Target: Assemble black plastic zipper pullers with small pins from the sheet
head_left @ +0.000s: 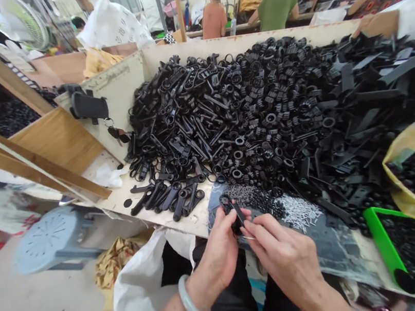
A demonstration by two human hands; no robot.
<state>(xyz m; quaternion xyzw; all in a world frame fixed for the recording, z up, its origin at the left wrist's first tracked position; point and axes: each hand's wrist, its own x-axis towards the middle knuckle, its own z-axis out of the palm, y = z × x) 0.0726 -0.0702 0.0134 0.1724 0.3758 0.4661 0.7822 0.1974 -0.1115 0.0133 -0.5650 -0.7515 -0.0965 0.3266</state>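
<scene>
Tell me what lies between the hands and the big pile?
Head view: a heap of tiny black bits and some silvery pins, between the pile and the left hand and right hand gripping a part.

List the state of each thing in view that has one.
left hand, closed on the black plastic part
right hand, pinching the same part
black plastic part, held between both hands
pile of black parts, heaped loose
metal pins, loose heap
green tray, filled
yellow bag, open
stool, upright
</scene>
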